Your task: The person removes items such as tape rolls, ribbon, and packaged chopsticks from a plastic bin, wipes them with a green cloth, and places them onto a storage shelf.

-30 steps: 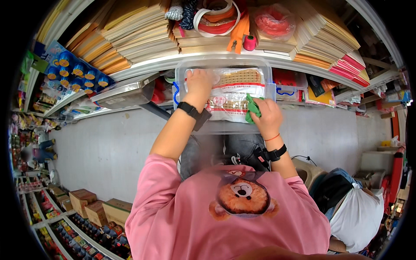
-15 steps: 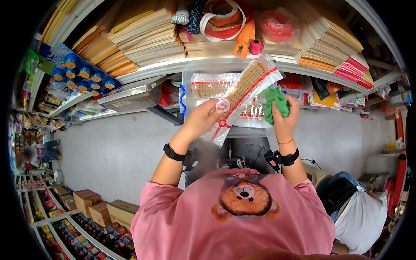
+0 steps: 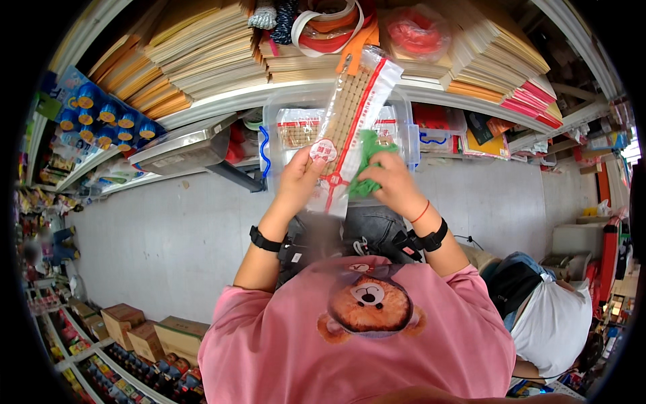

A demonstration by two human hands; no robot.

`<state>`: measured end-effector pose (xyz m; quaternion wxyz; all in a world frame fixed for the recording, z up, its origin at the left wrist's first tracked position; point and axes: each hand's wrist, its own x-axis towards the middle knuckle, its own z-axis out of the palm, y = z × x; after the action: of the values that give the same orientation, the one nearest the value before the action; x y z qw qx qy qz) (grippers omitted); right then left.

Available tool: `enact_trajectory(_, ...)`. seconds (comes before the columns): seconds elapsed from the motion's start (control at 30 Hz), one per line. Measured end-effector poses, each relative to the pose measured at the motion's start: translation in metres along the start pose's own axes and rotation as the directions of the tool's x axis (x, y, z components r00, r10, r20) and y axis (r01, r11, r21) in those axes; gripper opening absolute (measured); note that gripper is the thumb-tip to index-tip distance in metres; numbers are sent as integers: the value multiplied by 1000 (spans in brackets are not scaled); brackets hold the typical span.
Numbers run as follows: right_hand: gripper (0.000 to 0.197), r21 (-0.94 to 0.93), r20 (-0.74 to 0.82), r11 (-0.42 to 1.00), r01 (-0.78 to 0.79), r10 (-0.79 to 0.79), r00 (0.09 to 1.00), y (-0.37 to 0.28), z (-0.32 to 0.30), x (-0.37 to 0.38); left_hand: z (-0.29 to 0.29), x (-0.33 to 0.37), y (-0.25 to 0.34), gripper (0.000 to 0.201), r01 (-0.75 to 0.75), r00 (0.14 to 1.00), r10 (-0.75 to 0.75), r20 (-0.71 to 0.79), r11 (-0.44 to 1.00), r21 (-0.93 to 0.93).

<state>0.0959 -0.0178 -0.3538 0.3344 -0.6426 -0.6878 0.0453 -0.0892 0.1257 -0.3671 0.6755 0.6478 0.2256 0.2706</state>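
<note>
- Currently I see the left hand (image 3: 301,176) pinching a long clear-and-white packet (image 3: 350,114) near its lower end, the thumb lying on the front beside a round label.
- That packet is tilted, its upper end leaning right and covering part of an orange zipper (image 3: 369,37) in my view; through the plastic I make out a tan, gridded filling, with a red stripe running alongside.
- I find the right hand (image 3: 396,182) with its fingers curled around a crumpled green cloth (image 3: 367,161), which sits at the packet's right edge; I cannot tell whether the two touch.
- Behind and below the held packet I see a clear plastic bin (image 3: 286,101) with a wavy blue handle (image 3: 264,151) on its left side.
- Inside the bin I spot another packet (image 3: 298,131), lying flat and partly hidden.
- Beyond the bin, a shelf (image 3: 235,93) carries stacked tan envelopes (image 3: 208,54) and a bagged red coil (image 3: 417,32).
- Left of the bin I notice a grey metal box (image 3: 185,145).
- Each wrist wears a black strap (image 3: 266,240); a thin red cord (image 3: 422,211) circles the right one.
</note>
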Motion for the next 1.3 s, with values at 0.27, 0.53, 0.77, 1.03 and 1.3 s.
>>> enact_trajectory(0.27, 39, 895, 56, 320, -310, 610, 791, 8, -21, -14, 17, -4, 14, 32, 27, 987, -31, 161, 999, 31)
enact_trajectory(0.53, 45, 871, 274, 241, -429, 488, 829, -26, -13, -22, 40, 5, 57, 59, -59, 972, -9, 234, 958, 279)
enact_trajectory(0.77, 34, 880, 130, 340, -332, 501, 856, -13, -36, -18, 33, 10, 105, 61, -23, 940, -28, 339, 989, 148)
enact_trajectory(1.03, 35, 857, 122, 397, -329, 465, 877, -10, -24, -14, 21, 79, 141, 52, -122, 965, 148, 218, 985, -125)
enact_trajectory(1.3, 28, 869, 31, 410, -278, 515, 857, -5, -30, -19, 61, 158, 130, 48, -19, 979, 108, 173, 892, -451)
